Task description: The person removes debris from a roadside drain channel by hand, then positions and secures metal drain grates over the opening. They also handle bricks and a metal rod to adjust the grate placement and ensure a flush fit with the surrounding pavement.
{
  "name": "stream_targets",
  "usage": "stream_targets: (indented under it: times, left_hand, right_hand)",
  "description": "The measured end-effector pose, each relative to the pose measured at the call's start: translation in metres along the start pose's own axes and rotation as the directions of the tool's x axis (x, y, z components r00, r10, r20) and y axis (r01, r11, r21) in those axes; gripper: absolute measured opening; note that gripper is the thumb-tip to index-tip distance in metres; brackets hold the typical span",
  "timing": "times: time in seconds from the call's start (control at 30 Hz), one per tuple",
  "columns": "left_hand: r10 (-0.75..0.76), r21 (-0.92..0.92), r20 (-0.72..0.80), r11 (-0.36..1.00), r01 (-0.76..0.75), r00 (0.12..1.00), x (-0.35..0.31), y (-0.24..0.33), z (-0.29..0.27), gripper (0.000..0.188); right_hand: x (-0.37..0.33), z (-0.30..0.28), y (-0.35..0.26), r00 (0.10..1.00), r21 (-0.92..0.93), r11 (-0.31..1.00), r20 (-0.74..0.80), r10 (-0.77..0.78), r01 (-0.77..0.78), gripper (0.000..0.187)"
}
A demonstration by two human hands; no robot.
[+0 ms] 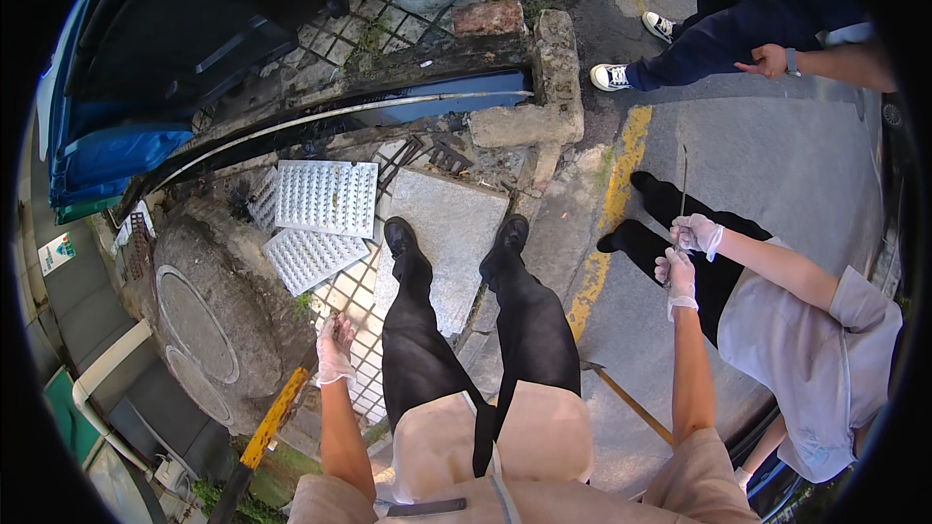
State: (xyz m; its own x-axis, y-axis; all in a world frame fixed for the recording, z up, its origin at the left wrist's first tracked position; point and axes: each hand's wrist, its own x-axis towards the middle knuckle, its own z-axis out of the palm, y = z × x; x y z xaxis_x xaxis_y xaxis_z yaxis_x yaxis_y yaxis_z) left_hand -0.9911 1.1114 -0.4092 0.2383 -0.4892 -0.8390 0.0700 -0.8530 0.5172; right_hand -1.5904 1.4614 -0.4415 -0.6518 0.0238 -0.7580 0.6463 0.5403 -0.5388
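Observation:
My right hand (678,283), in a clear plastic glove, is closed around the lower end of a thin metal rod (682,180) that has a small bend at its tip. A co-worker's gloved hand (697,233) grips the same rod just above mine. At the left my gloved left hand (335,347) hangs beside my leg, its dirty fingers loosely bent and apart, with nothing visible in them. My feet stand on a grey stone slab (451,243). Two pale plates with rows of raised dots, an upper plate (327,197) and a lower plate (316,258), lie left of it.
Ahead runs an open trench with dark water (417,109), crossed lengthwise by a pale pipe (320,118). Bins (116,163) stand far left. A yellow-and-black pole (276,417) rises near my left arm, a yellow-handled tool (636,406) near my right. Another person's shoe (610,77) is at the trench's right.

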Motion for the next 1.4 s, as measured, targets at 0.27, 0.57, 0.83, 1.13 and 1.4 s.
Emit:
stream_targets:
  times: [0.27,0.57,0.83,1.13,1.4]
  left_hand:
    - [-0.035,0.091,0.065,0.995,0.029,0.997,0.022,0.002,0.023,0.033]
    - [0.043,0.323,0.237,0.939,-0.121,0.971,0.135,-0.008,0.137,0.022]
    - [0.224,0.661,0.599,0.403,-0.633,0.769,0.37,-0.07,0.248,0.03]
    - [0.056,0.22,0.973,-0.524,-0.823,0.224,0.521,-0.134,0.4,0.031]
    - [-0.372,-0.229,0.918,-0.78,-0.582,0.137,0.56,-0.154,0.46,0.012]
  right_hand:
    - [-0.024,0.009,0.001,0.975,0.01,0.983,-0.13,0.182,-0.182,0.056]
    - [-0.034,0.134,0.001,0.962,-0.35,0.926,0.169,0.212,-0.143,0.031]
    - [0.017,0.312,-0.109,0.858,-0.453,0.794,0.489,-0.157,0.404,0.039]
    - [0.152,0.357,-0.132,0.775,-0.511,0.647,0.597,-0.207,0.566,0.038]
    - [0.212,0.367,-0.089,0.849,-0.568,0.69,0.511,-0.132,0.449,0.046]
